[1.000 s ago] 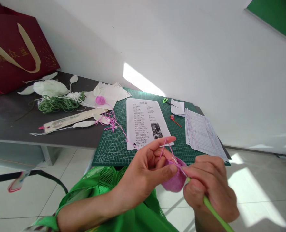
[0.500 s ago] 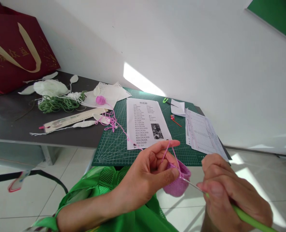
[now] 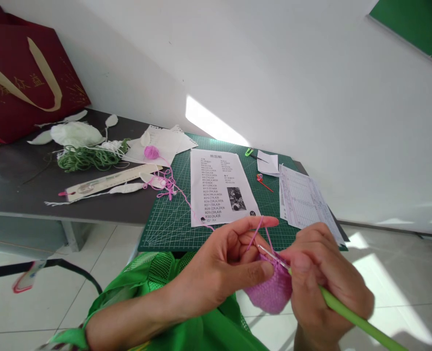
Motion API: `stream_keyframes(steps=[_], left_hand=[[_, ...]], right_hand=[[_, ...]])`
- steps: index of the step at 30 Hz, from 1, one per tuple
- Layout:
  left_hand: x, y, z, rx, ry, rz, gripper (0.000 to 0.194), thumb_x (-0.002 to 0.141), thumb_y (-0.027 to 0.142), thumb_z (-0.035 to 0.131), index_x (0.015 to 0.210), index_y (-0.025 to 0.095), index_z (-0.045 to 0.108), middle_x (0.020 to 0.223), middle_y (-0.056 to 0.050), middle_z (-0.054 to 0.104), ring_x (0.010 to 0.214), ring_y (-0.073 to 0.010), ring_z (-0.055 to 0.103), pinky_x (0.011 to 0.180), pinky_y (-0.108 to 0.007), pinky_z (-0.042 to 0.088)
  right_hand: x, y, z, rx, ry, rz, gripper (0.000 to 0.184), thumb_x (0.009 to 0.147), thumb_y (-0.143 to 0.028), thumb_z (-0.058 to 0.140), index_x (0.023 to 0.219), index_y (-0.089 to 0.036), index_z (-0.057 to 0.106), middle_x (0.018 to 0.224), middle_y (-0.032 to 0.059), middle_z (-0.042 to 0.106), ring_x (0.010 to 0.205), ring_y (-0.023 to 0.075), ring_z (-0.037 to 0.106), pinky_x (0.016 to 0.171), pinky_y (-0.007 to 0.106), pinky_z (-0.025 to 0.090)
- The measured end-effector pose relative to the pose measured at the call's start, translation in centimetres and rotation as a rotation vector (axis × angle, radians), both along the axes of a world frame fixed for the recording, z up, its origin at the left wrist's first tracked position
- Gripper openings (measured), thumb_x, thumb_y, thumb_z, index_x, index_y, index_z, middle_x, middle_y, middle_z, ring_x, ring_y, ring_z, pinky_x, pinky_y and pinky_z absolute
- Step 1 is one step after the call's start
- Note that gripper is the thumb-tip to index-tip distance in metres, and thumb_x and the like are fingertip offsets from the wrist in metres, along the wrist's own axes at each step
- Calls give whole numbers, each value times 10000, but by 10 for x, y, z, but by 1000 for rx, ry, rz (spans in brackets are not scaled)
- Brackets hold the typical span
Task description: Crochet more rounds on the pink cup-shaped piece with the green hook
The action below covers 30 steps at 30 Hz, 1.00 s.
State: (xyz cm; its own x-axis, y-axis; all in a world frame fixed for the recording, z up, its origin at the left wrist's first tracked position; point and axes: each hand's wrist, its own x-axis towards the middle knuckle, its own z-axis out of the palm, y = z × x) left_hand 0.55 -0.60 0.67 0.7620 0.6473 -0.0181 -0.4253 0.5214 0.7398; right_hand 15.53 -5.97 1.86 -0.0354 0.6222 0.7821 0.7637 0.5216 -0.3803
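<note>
My left hand (image 3: 223, 263) pinches a small pink crocheted piece (image 3: 270, 290) between thumb and fingers, with pink yarn looped over its raised forefinger. My right hand (image 3: 325, 282) grips a crochet hook with a green handle (image 3: 350, 319); its metal tip (image 3: 269, 253) sits at the top edge of the pink piece. The pink strand runs from my fingers up over the mat to a small pink yarn ball (image 3: 151, 152). Both hands are held in front of the table, over my green clothing.
A green cutting mat (image 3: 172, 219) lies on the dark table (image 3: 14, 180) with a printed pattern sheet (image 3: 221, 187), more papers (image 3: 303, 200), a red clip and green snips. Green yarn (image 3: 87, 157), white crocheted bits and a ruler lie left. A red gift bag (image 3: 22, 78) stands far left.
My right hand pulled the hook out to the right, then brought it back in against the pink piece. My left hand has kept hold and sunk slightly.
</note>
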Motion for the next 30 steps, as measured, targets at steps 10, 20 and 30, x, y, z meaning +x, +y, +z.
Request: stream_keyframes(steps=[10,20,30], left_hand=[[6,-9,1,147,155,169,571,814,278,751,1336,199,535,723,49,486,606,-69,335,562,-224,295],[19,-22,-7,35,148,355,599,816,301,747,1350,189,500,742,40,528,579,-56,343,531,-202,301],[17,-16,-10,-50,55,316,606,758,256,803,1298,150,550,766,34,567,602,-44,385,604,-190,361]], right_hand=[[-11,0,-16,11,206,-67,369,789,62,580,609,-164,350,583,-49,348,622,74,364,584,284,307],[-16,8,-14,196,-122,-173,339,776,48,626,623,-168,414,557,-55,405,574,78,386,582,301,335],[-10,21,-44,401,-90,-250,231,864,-50,522,669,-164,473,579,-37,433,575,96,417,588,305,369]])
